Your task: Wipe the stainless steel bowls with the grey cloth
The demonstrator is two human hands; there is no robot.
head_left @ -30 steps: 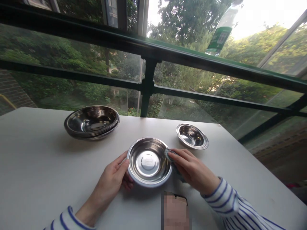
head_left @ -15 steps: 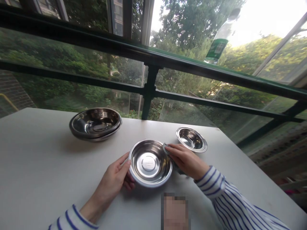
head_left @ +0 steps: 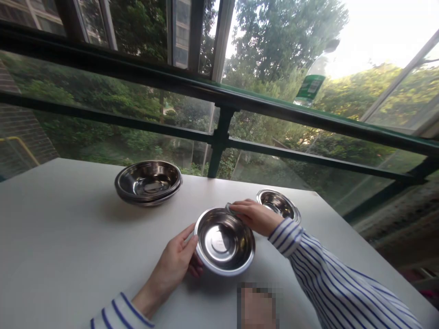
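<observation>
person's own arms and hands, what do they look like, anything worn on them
The left hand and right hand are bare; no glove or watch shows. The left sleeve and right sleeve are white with dark blue stripes. On the right, stripes circle the cuff, then run lengthwise up the arm.

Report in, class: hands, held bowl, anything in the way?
Left hand holding bowl by left side. Right hand holding cloth at far rim. Right arm partly hiding right-side bowls.
</observation>
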